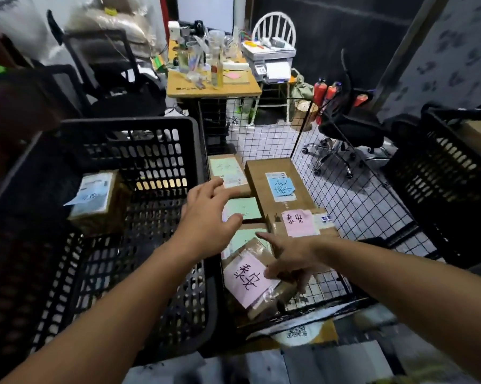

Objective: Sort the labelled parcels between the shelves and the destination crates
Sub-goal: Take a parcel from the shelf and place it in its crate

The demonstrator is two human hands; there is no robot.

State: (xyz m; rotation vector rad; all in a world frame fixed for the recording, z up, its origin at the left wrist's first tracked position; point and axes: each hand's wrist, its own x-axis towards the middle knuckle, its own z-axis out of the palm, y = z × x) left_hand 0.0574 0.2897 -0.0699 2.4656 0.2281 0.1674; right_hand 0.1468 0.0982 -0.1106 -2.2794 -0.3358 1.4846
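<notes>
Pink-labelled parcel (247,278) at the near end of the wire shelf (353,200) is grasped by the right grip (292,256), left grip (206,217) released above green-labelled parcels (246,207); a pick seems underway, next lifting it clear toward a crate (128,123).

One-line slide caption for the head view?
Right hand grips the nearest pink-labelled parcel in the wire shelf; left hand hovers over green-labelled parcels beside a black crate.

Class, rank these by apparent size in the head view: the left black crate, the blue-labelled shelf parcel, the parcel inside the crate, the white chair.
1. left black crate
2. blue-labelled shelf parcel, crate parcel: alike, unranked
3. white chair (farthest)
</notes>
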